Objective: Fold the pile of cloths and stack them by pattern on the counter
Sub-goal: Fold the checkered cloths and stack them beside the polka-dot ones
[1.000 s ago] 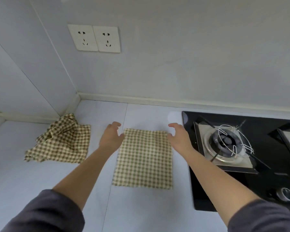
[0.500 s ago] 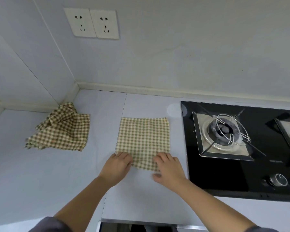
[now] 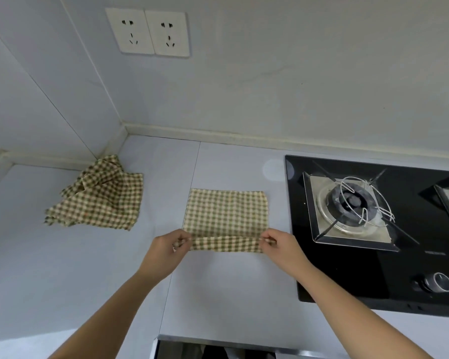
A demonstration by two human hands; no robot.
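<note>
The green-and-cream checked cloth (image 3: pixel 226 215) lies on the pale counter (image 3: pixel 231 294) just to the left of the black glass hob (image 3: pixel 347 275), its right edge close to the hob's left edge but not touching it. The far part of the cloth lies flat. The near edge is lifted off the counter and turned over towards the wall, making a narrow raised band across the whole width of the cloth. The left hand (image 3: pixel 163 251) pinches the near corner farther from the hob between thumb and curled fingers. The right hand (image 3: pixel 283 246) pinches the near corner on the hob side the same way, and sits just beside the hob's left edge. Both bare forearms reach in from the bottom of the view. Well to the left of the hob, beyond the flat cloth and apart from it, a crumpled pile of cloths (image 3: pixel 101 200) in the same check sits near the corner of the counter where two walls meet. On the hob itself, a burner (image 3: pixel 351 203) on a square metal plate carries a bent wire ring, and a round knob (image 3: pixel 439 282) sits at the hob's near edge. High on the wall, up and to the left of the hob, are two white sockets (image 3: pixel 151 32) side by side.
</note>
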